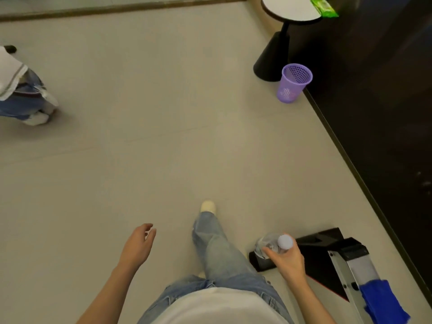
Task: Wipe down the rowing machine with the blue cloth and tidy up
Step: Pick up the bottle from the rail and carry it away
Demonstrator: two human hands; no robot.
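Note:
My right hand point(288, 259) grips a clear plastic bottle point(268, 244) with a white cap, held low at the lower right above the end of the rowing machine point(346, 260). The machine's black foot and silver rail run off the bottom right corner. A blue cloth point(383, 300) lies draped on that rail. My left hand point(138, 244) hangs free at the lower middle, fingers relaxed, holding nothing. My legs in light jeans step forward across the pale floor.
A purple mesh waste basket point(293, 84) stands on the floor at the upper right, beside a round side table point(282, 12) with a black cone base. A green packet point(323, 7) lies at the table's edge. A dark wall runs along the right. Another person point(23, 94) crouches at far left.

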